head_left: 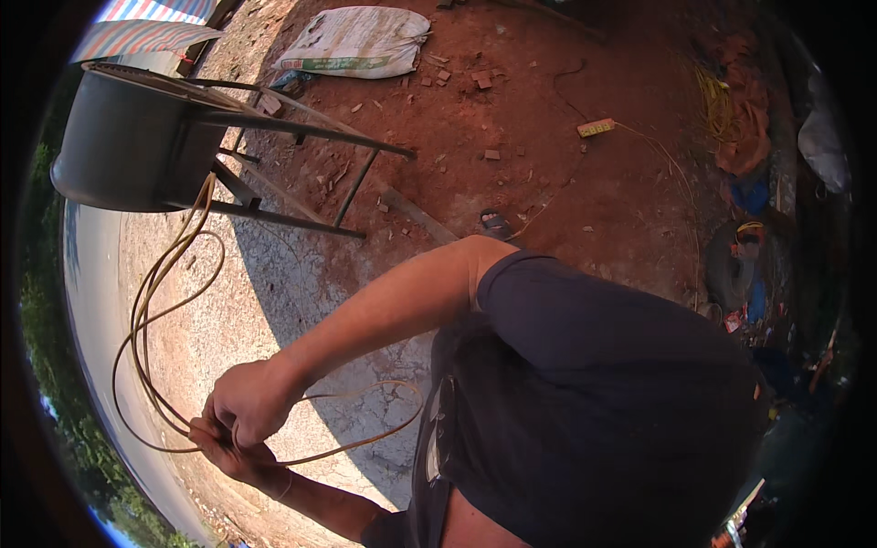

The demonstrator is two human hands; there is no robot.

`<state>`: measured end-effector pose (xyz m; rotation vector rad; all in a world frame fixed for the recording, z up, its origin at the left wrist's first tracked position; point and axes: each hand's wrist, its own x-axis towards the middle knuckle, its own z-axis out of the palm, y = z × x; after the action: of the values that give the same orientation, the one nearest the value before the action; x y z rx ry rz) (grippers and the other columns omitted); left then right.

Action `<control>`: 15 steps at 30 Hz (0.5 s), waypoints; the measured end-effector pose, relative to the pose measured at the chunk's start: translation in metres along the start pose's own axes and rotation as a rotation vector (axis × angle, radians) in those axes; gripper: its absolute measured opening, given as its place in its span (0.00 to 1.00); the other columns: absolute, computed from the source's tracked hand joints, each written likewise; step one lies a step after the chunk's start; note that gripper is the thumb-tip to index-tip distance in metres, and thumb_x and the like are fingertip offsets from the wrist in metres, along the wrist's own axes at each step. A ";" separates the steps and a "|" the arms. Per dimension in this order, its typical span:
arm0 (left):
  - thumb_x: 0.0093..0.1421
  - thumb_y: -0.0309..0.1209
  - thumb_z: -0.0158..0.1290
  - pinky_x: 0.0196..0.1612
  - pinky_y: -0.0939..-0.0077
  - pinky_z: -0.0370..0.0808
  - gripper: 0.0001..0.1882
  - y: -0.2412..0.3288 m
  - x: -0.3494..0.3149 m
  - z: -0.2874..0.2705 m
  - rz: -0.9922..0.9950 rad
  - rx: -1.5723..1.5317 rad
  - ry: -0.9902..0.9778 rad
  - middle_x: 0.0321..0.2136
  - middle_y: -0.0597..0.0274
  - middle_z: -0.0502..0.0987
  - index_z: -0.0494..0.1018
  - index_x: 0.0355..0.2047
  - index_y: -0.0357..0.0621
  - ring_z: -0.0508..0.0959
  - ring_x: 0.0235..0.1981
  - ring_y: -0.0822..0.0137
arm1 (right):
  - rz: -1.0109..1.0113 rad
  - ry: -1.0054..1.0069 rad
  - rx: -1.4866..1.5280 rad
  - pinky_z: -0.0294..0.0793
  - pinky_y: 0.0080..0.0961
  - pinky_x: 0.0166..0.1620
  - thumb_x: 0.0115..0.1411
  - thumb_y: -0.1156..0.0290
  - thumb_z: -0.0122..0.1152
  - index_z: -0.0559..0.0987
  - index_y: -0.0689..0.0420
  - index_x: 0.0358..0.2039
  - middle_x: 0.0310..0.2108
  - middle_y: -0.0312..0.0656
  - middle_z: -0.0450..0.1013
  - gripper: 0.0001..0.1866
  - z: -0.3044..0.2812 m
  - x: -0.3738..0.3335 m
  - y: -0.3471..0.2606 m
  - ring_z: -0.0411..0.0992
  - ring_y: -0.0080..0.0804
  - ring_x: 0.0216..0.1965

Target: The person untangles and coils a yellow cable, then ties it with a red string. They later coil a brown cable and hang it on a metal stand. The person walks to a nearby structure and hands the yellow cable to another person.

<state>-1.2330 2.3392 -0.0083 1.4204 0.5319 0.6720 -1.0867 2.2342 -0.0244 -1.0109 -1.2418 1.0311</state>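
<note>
Cable (138,321) in thin, loose, rounded loops

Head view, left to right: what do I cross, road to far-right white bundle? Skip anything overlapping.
Grey road → hands gripping looped cable → dark sandal → yellow strip → reddish-brown cloth → white bundle.

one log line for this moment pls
hands: together, holding looped cable | white sack: on ground | power strip: on ground
</note>
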 end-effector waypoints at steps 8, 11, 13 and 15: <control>0.74 0.45 0.39 0.19 0.81 0.71 0.19 -0.030 0.025 0.050 -0.395 0.171 -0.204 0.26 0.57 0.76 0.67 0.32 0.45 0.77 0.19 0.69 | 0.191 0.174 -0.727 0.74 0.43 0.36 0.52 0.61 0.66 0.79 0.63 0.26 0.23 0.55 0.75 0.16 -0.072 -0.032 0.020 0.76 0.52 0.28; 0.72 0.45 0.46 0.16 0.85 0.56 0.17 -0.030 0.025 0.067 -0.399 0.201 -0.252 0.17 0.73 0.66 0.71 0.37 0.44 0.59 0.13 0.81 | 0.067 0.305 -0.711 0.73 0.40 0.34 0.57 0.64 0.66 0.77 0.63 0.29 0.22 0.52 0.74 0.14 -0.081 -0.050 0.038 0.75 0.48 0.26; 0.70 0.44 0.51 0.16 0.85 0.55 0.15 -0.018 0.027 0.057 -0.319 0.266 -0.254 0.16 0.76 0.65 0.72 0.39 0.44 0.58 0.13 0.82 | 0.011 0.404 -0.613 0.72 0.36 0.32 0.59 0.68 0.65 0.77 0.63 0.32 0.23 0.51 0.74 0.11 -0.096 -0.066 0.062 0.74 0.43 0.25; 0.60 0.38 0.63 0.18 0.87 0.56 0.15 0.006 0.029 0.025 -0.231 0.274 -0.224 0.20 0.77 0.68 0.73 0.40 0.42 0.62 0.16 0.84 | 0.045 0.520 -0.634 0.73 0.38 0.33 0.60 0.70 0.63 0.79 0.58 0.35 0.24 0.50 0.75 0.06 -0.118 -0.102 0.087 0.75 0.47 0.26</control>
<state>-1.1956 2.3415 0.0014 1.6350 0.6147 0.2570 -0.9781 2.1520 -0.1399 -1.6720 -1.1183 0.3452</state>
